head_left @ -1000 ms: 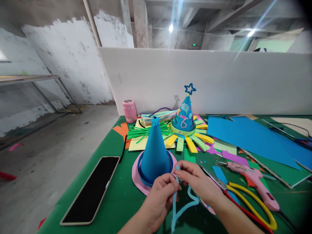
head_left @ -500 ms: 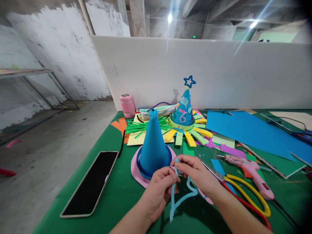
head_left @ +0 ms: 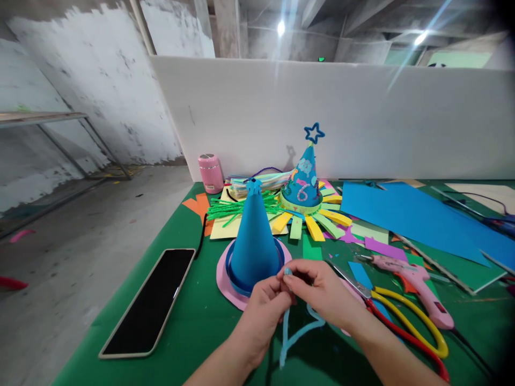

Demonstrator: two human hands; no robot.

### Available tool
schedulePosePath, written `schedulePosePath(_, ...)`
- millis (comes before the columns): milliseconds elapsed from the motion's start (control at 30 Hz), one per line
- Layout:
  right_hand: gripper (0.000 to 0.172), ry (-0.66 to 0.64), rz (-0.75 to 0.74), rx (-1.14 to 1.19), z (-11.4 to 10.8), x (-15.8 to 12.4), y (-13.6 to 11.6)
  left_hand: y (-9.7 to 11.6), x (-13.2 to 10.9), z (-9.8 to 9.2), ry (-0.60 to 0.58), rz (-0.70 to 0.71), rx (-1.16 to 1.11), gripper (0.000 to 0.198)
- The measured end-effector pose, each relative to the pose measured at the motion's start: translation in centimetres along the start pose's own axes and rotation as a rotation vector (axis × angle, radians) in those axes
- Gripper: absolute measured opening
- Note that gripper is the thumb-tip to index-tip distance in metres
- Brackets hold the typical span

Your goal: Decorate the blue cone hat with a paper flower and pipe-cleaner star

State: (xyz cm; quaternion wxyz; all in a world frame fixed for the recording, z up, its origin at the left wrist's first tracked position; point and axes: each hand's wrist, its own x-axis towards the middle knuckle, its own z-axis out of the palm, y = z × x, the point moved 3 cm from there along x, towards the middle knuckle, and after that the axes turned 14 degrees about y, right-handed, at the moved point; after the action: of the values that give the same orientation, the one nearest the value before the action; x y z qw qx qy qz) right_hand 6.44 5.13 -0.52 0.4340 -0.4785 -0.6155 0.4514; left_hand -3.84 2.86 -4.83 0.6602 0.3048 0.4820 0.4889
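Toward the near edge of the desk [head_left: 193, 308], beside the blue cone [head_left: 254, 241], our left hand [head_left: 263, 316] and right hand [head_left: 324, 292] both pinch the light-blue pipe cleaner [head_left: 303, 331]. Versus half a second ago: right fingers tighter against left, covering more of its upper end. We read bend work there.

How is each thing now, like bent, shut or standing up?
Light-blue fuzzy pipe cleaner: bent, pinched by left hand and right hand.
Plain blue paper cone: upright, tip cut into flaps.
Decorated blue cone hat: upright, star-topped.
Black rectangular phone: flat, screen dark.
Yellow-and-red scissors: lying flat, blades look shut.
Pink glue gun: on its side, power unclear.
Pink cylindrical jar: upright, looks closed.
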Motion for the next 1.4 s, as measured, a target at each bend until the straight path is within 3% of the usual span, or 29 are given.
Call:
schedulePosePath(300,0.01,0.005,0.07,0.141,-0.9,0.3,0.9,0.3,-0.2,0.1,-0.006,-0.09,-0.003,0.012)
schedulePosePath(633,0.032,-0.072,0.126,0.144,-1.0,-0.3,0.7,0.3,-0.1,0.1,0.017,-0.094,-0.109,0.015)
schedulePosePath(800,0.025,0.016,0.087,0.086,-1.3,-0.2,1.1,0.5,0.0,0.0,0.048,-0.103,-0.15,0.016)
schedulePosePath(1000,0.008,-0.009,0.096,0.121,-1.2,-0.2,1.4,0.4,-0.1,0.2,0.039,-0.127,-0.209,0.015)
schedulePosePath(1100,0.009,-0.01,0.11,0.127,-1.0,-0.3,1.0,0.3,-0.1,0.3,0.031,-0.145,-0.226,0.014)
schedulePosePath(1400,0.008,0.112,-0.038,-0.1,-1.3,-0.2,0.9,0.5,-0.1,0.1,-0.011,-0.122,-0.184,0.016)
